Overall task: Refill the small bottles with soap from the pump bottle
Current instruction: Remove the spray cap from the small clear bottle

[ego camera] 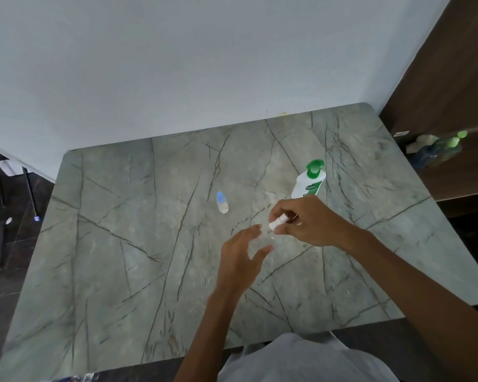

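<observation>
Right of centre on the grey veined surface [122, 244], a small white-capped bottle [277, 221], tilted, cap end toward the left. Right hand [307, 221] closed around it, fingers [280, 209] curled over the top, thumb beneath; grip pinching the white bottle. Body of that bottle mostly hidden inside the hand, contents impossible to tell.

Just left and nearer, left hand [240, 252], grip spread, fingers fanned apart, fingertips [255, 230] just beside the white cap. Possibly something small and clear between thumb and forefinger, too faint to be sure.

Just beyond the right hand, the pump bottle [309, 183]: white body, green pump head, green label, upright on the surface, its base hidden behind the knuckles. Neither hand touching it.

Further left, well apart from both hands, a second small bottle [222, 202], clear with a pale blue cap, standing alone on the surface.

Beyond the far edge, a plain pale wall [204, 64]. Far right, a dark wooden shelf [453, 166] with blurred bottles bearing green caps [450, 143]. Near edge, grey clothing [301, 359] at the bottom of the view, both bare forearms reaching out from it.
</observation>
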